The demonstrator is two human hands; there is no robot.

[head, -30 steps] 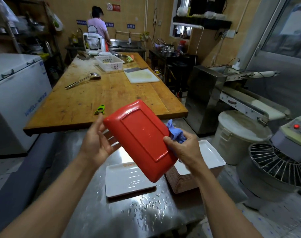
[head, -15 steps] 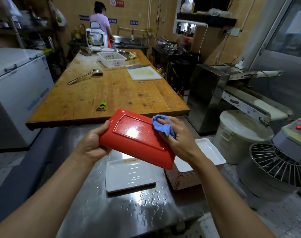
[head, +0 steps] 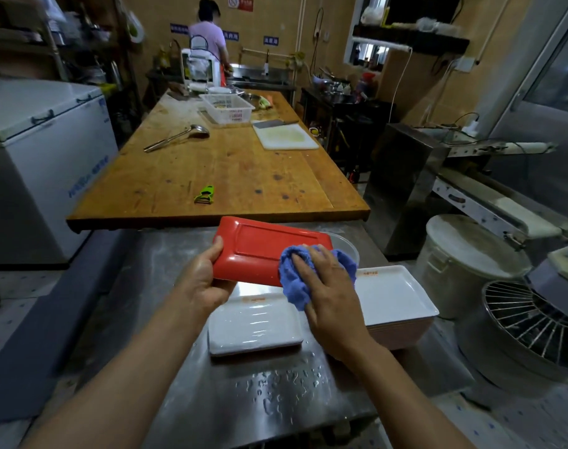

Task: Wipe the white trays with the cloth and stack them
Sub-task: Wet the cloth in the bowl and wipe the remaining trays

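One tray (head: 263,251) is in your hands, red underside up above the steel desk (head: 185,400): left hand (head: 201,280) fingers curled round its edge, right hand (head: 328,286) pressing the blue cloth (head: 292,280) flat. A wet white tray (head: 255,325) waits below; the stack (head: 396,303) beside it looks done.

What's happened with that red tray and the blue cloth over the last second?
The red tray was tipped up steeply; the left hand has laid it nearly flat, red underside up. The right hand brought the blue cloth from behind the tray's edge onto that underside and slid it toward the near right corner. The left hand kept its grip on the tray's left end. The single white tray and the stack of white trays stayed put.
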